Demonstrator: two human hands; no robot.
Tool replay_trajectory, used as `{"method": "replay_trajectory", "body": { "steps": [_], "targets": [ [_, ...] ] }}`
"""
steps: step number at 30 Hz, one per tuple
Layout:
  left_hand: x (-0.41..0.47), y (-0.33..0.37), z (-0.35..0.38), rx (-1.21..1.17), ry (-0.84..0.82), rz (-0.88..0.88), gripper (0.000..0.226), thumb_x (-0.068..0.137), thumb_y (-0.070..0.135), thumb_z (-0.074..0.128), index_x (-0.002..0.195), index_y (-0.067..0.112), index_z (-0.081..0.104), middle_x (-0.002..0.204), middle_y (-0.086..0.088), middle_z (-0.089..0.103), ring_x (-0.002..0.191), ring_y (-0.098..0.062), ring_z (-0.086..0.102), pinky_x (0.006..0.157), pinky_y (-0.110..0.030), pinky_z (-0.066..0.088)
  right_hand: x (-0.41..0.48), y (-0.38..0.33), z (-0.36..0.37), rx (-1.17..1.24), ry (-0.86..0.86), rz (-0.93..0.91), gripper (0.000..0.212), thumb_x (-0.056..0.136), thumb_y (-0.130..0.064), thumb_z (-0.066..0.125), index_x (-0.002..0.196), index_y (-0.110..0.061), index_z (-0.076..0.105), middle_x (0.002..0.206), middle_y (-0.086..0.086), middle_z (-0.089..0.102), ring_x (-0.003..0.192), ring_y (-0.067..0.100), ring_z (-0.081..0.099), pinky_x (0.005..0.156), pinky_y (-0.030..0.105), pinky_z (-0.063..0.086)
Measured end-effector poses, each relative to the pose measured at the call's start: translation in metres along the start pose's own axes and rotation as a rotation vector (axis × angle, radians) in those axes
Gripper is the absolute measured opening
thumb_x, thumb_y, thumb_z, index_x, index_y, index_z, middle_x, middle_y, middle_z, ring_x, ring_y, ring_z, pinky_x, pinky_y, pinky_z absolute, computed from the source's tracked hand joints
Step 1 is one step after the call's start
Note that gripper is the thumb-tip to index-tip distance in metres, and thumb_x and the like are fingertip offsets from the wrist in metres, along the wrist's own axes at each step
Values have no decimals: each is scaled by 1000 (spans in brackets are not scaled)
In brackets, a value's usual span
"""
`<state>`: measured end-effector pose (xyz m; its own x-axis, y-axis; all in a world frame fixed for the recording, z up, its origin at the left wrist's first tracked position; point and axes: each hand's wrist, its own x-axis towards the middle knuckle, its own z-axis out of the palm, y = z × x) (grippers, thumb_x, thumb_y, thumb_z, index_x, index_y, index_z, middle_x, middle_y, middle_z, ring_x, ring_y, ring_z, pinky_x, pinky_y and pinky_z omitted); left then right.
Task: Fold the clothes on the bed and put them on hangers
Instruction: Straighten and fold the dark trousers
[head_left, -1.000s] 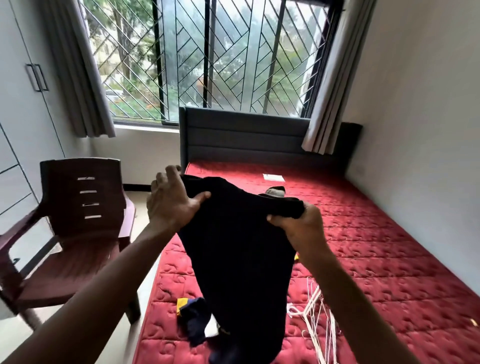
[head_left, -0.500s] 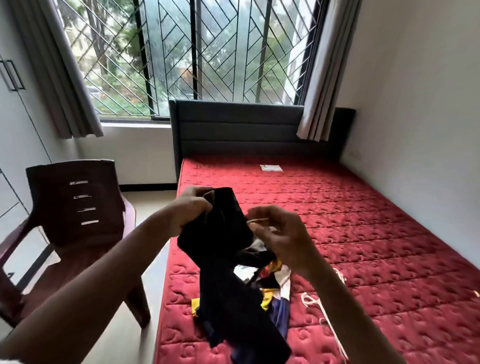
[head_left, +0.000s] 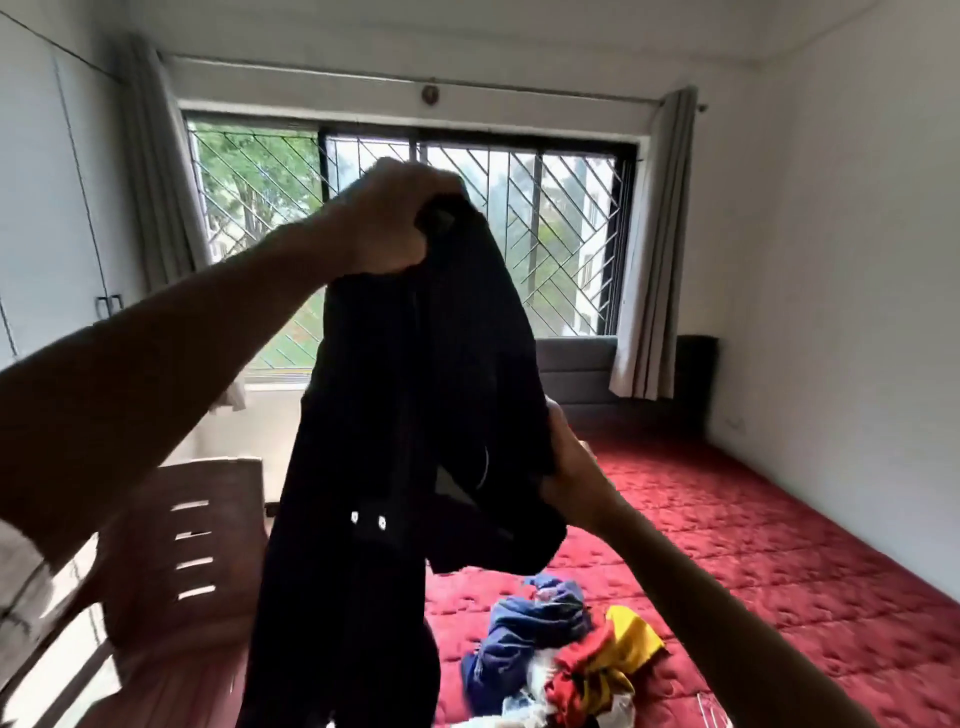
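A long black garment (head_left: 405, 415) hangs in the air in front of me. My left hand (head_left: 389, 223) grips its top edge, raised high against the window. My right hand (head_left: 571, 467) pinches the garment's right side lower down, over the red bed (head_left: 727, 545). On the bed below lies a pile of clothes (head_left: 566, 660) in blue, red, yellow and white. A bit of white wire hanger (head_left: 714, 714) shows at the bottom right edge.
A dark brown plastic chair (head_left: 176, 561) stands left of the bed, partly hidden by the garment. A grey headboard (head_left: 576, 369) sits under the barred window (head_left: 545, 234). White wardrobe doors (head_left: 47, 208) line the left wall; a white wall runs along the right.
My left hand has lifted the black garment much higher, so it now hangs at full length. My right hand moved down to its side. The view has tilted upward.
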<state>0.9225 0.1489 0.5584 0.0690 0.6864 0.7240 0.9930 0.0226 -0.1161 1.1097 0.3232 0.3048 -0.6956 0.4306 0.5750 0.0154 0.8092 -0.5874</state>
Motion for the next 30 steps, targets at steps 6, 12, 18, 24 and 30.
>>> {"method": "replay_trajectory", "body": {
  "steps": [6, 12, 18, 24, 30],
  "targets": [
    [14, -26, -31, 591, -37, -173, 41, 87, 16, 68, 126, 10, 53, 118, -22, 58, 103, -47, 65, 78, -45, 47, 39, -22, -104, 158, 336, 1, 78, 77, 18, 47, 131, -38, 51, 99, 7, 67, 80, 29, 68, 55, 43, 58],
    [-30, -29, 14, 636, -104, -310, 38, 94, 26, 64, 126, 15, 46, 109, -14, 68, 89, -40, 70, 67, -39, 42, 32, -50, -177, -153, 81, -328, 75, 87, 14, 54, 135, -45, 55, 113, -5, 59, 86, 10, 64, 69, 41, 54],
    [-37, -18, 46, 629, -299, -447, 63, 95, 24, 60, 151, 16, 31, 118, -17, 67, 107, -40, 67, 72, -38, 43, -13, -77, -181, -1019, -362, -688, 97, 74, -97, 42, 155, -47, 25, 142, 9, 37, 95, 24, 65, 75, 42, 62],
    [-50, -10, 75, 461, -182, -161, 58, 95, 21, 58, 147, 20, 33, 130, -18, 55, 78, -44, 68, 64, -46, 52, -16, -22, -202, -1368, -391, -594, 44, 79, -46, 59, 116, -24, 66, 115, 9, 54, 81, 26, 60, 56, 38, 54],
    [-56, 37, 92, 419, -160, 338, 63, 91, 12, 64, 151, 13, 45, 141, -17, 49, 72, -30, 67, 48, -37, 55, -3, 11, -256, -1179, -150, -38, 43, 71, -41, 44, 100, -26, 72, 101, -2, 72, 100, 26, 70, 86, 37, 53]
  ]
}}
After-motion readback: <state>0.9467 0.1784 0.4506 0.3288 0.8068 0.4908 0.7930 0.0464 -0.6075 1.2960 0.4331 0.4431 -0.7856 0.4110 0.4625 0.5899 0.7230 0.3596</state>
